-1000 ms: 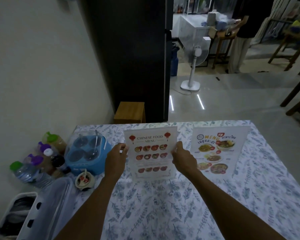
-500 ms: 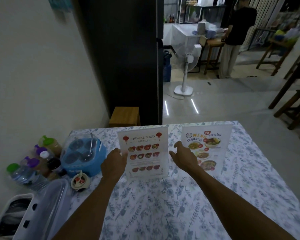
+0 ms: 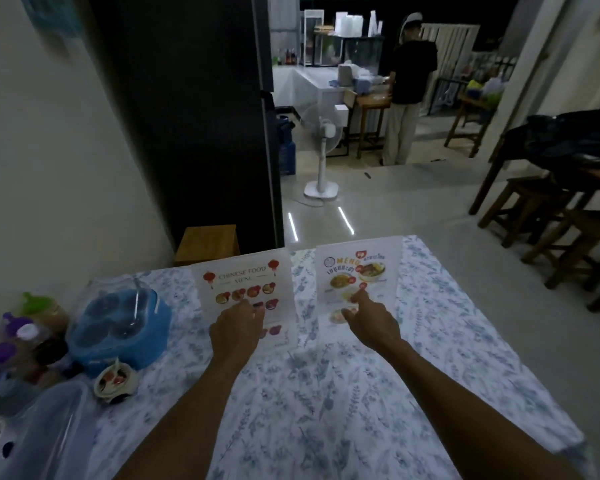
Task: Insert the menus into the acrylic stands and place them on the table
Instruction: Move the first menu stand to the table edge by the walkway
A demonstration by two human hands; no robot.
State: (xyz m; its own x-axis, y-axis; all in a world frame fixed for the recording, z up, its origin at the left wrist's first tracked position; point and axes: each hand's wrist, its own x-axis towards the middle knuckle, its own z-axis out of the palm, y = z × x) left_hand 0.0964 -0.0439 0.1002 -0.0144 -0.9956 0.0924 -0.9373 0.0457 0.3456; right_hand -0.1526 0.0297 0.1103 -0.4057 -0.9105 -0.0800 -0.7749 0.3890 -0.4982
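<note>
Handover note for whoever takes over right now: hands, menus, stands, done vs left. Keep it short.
Left hand: open, fingers spread against the front of the Chinese food menu stand, not gripping it.
Right hand: open, index finger pointing at or touching the Thai menu stand; contact is unclear.
Both stands are upright, side by side with a gap between them, near the far edge of the table, each with a menu inside.
Done: both menus inserted, both stands placed.
Left: at most a final straightening, then withdraw the hands. No other loose menus or stands are visible.

Small eatery, menu stands (image 3: 246, 299) on table, condiment bottles (image 3: 32, 327), wooden stools (image 3: 534, 206)
</note>
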